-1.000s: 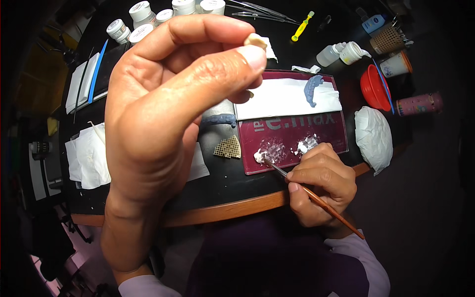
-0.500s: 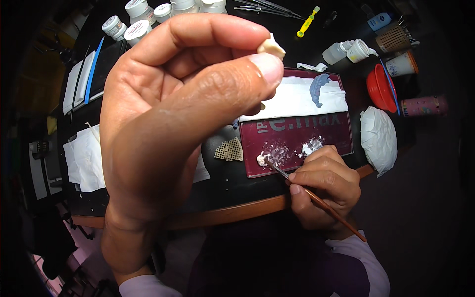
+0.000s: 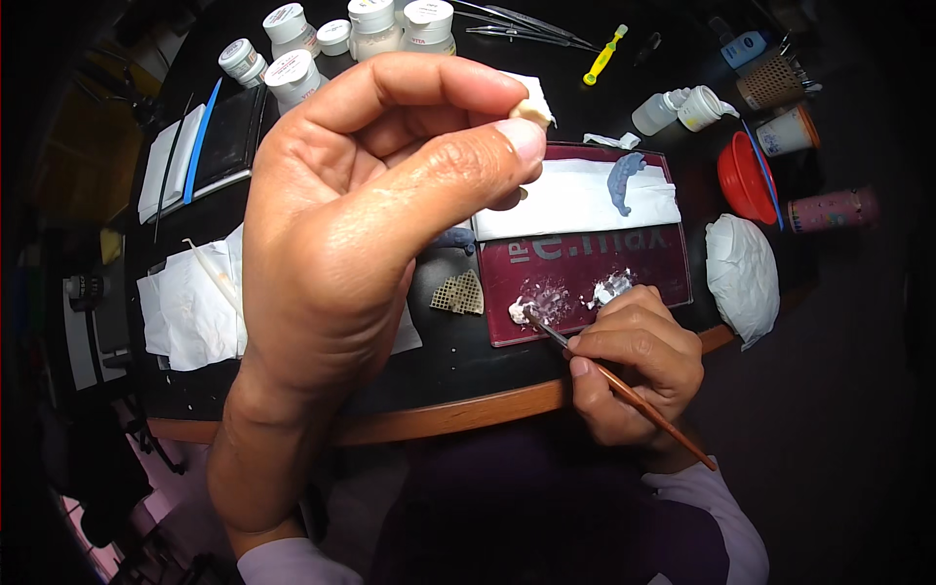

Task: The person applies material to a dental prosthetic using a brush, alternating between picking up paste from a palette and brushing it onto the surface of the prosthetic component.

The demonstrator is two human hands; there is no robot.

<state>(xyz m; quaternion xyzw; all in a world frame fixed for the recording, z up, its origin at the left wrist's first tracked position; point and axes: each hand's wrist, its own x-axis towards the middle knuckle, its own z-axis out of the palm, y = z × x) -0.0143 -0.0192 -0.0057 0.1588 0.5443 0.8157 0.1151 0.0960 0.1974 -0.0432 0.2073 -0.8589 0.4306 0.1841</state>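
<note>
My left hand (image 3: 331, 234) is raised at the centre, pinching a small cream-coloured piece (image 3: 532, 113) between thumb and index finger. My right hand (image 3: 639, 356) grips a thin wooden-handled brush (image 3: 668, 424), its tip in a white paste mound (image 3: 519, 312) on a maroon slab (image 3: 509, 278). Another white mound (image 3: 609, 288) lies just above my right fingers. Folded white paper (image 3: 565, 219) covers the slab's back, with a curved blue-grey moulded piece (image 3: 622, 185) on it. A second blue-grey piece (image 3: 456, 244), partly hidden by my left hand, lies near a perforated mesh pad (image 3: 453, 292).
On the black worktop (image 3: 468, 375) stand several lidded jars (image 3: 292, 76), tweezers (image 3: 526, 29), a yellow tool (image 3: 604, 54), bottles (image 3: 658, 112) and a red bowl (image 3: 741, 171). A wrapped white bundle (image 3: 739, 278) lies right; papers (image 3: 185, 302) and a black case (image 3: 224, 141) left.
My left hand has shifted right and slightly lower than a second ago, still pinching the cream piece. My right hand and the brush tip have barely moved.
</note>
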